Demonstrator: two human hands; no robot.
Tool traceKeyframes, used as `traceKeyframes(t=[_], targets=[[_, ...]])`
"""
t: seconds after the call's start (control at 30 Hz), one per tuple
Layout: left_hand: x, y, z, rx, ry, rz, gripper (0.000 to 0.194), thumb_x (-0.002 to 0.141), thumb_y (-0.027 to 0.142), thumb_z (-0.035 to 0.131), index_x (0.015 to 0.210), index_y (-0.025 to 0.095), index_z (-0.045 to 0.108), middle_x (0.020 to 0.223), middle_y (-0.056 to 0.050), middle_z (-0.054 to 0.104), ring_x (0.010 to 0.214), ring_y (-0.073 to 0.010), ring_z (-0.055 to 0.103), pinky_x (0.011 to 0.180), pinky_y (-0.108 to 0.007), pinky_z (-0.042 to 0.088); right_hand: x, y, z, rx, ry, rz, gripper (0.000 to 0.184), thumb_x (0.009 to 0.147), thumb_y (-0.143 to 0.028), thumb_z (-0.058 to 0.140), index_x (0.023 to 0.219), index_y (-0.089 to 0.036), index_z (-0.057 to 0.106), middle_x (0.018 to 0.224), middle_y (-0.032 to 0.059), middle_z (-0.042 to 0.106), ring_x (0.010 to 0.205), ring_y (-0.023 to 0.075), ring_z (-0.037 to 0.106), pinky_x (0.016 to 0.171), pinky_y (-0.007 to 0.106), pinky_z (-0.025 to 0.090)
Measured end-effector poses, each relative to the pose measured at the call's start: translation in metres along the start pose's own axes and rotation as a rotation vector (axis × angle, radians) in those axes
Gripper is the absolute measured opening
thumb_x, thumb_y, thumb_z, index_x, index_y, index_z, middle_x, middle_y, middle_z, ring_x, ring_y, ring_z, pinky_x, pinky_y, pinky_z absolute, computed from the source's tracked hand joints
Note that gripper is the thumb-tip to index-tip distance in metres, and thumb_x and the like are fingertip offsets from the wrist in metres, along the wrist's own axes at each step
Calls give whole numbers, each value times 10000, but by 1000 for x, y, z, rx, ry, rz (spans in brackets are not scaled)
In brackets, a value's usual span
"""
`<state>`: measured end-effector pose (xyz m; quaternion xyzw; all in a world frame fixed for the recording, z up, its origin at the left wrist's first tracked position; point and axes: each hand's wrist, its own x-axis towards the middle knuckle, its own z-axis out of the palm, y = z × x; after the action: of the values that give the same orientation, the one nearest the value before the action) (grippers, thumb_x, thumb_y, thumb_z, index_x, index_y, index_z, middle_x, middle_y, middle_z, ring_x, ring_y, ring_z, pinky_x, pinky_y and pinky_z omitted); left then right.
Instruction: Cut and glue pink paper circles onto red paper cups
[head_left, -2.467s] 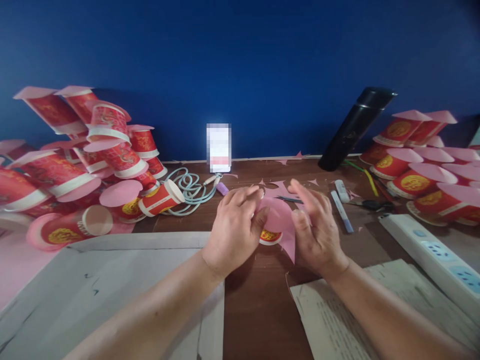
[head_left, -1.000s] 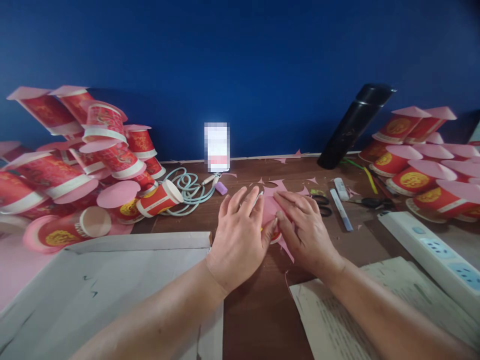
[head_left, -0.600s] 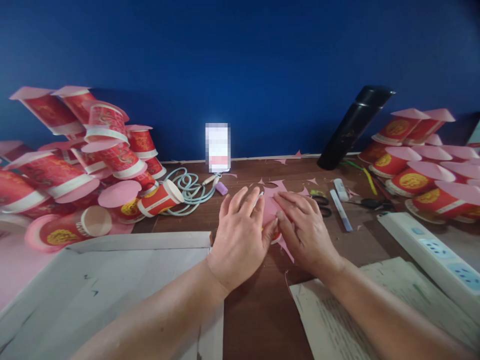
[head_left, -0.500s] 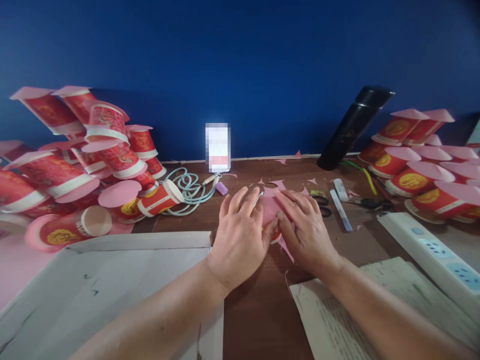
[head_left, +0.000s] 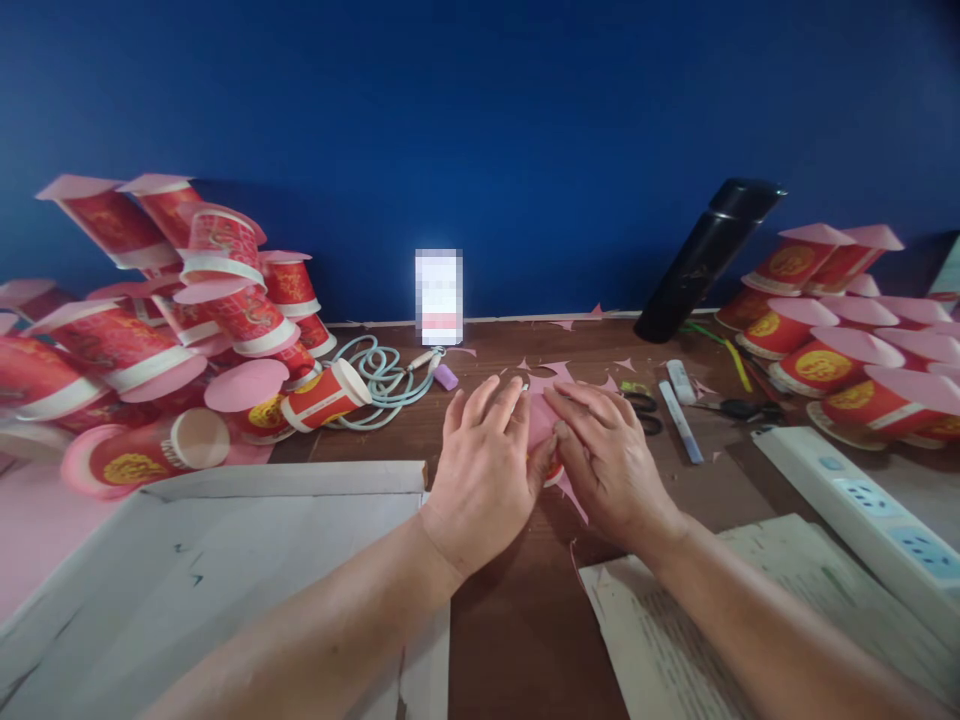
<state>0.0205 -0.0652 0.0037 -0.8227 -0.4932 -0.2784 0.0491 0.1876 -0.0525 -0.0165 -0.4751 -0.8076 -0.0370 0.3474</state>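
Head view, centre frame: left hand (head_left: 486, 485) and right hand (head_left: 619, 470), fingers extended, unclenched, press pink paper (head_left: 540, 418) over red cup (head_left: 553, 472). Uneven pressure could skew it.

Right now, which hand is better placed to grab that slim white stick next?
Probably the right hand: the slim white stick lies nearer it, and the left hand is across the pink paper.

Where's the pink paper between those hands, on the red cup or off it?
On it: the pink paper covers the red cup, whose white rim peeks out below.
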Motion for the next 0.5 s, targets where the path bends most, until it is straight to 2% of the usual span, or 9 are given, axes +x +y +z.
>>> traceKeyframes(t=[0.13, 0.27, 0.37, 0.5], targets=[[0, -1, 0, -27, 3, -8, 468, 953, 395, 416, 1326, 123, 495, 1430, -128, 491, 1349, -296, 385, 1111, -519, 319, -1, 0, -1, 47, 47, 14, 408, 951, -273, 408, 1348, -219, 488, 1312, 100, 566, 1240, 268, 481, 1057, 514, 352], [3, -4, -5, -76, 57, -9, 463, 962, 346, 407, 1365, 121, 435, 1437, -137, 478, 1354, -277, 385, 1107, -509, 337, -1, 1, -5, 125, 180, 88, 463, 973, -272, 366, 1435, -250, 356, 1353, 94, 534, 1244, 251, 475, 1052, 514, 355], [6, -7, -8, -84, 115, -15, 439, 965, 299, 398, 1371, 136, 426, 1450, -127, 464, 1359, -269, 376, 1105, -511, 340, -2, 6, -5, 167, 252, 155, 429, 979, -290, 361, 1403, -233, 401, 1319, 110, 550, 1218, 250, 492, 1036, 502, 379], [7, -9, -4, -72, 93, -14, 421, 963, 304, 405, 1337, 122, 474, 1443, -123, 473, 1355, -280, 375, 1104, -510, 341, -2, 12, 1, 169, 195, 168, 399, 978, -307, 366, 1361, -227, 441, 1279, 109, 575, 1194, 257, 505, 1034, 523, 377]])
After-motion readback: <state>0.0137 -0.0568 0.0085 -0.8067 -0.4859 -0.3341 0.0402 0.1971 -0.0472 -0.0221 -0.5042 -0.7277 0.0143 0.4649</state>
